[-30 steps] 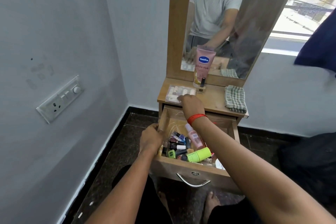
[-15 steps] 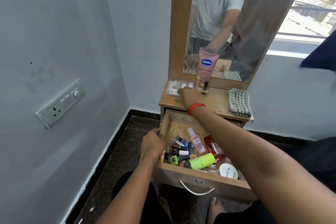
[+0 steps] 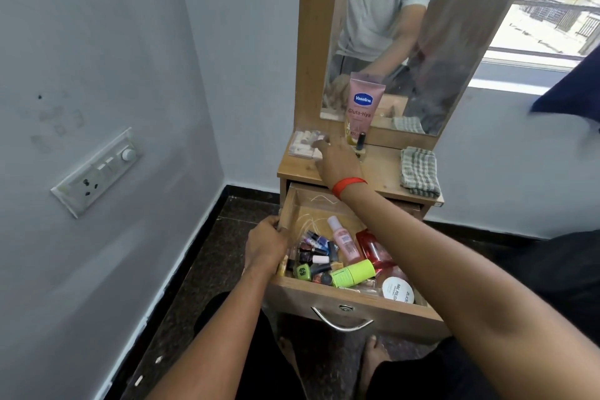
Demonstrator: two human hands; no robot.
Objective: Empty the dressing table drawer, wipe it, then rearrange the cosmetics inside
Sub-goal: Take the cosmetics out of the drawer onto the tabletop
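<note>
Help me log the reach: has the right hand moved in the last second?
Yes. The right hand went farther back toward the mirror: its red wristband, earlier over the open drawer, now sits at the tabletop's front edge.

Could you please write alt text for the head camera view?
A person's right hand reaches to a clear packet on the dressing table top, while the left hand grips the side of the open drawer, crowded with cosmetics.

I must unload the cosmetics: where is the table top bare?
The table top is bare between the small bottle and the folded cloth. Its back left, with packet and tube, is crowded; the front of the drawer too.
</note>
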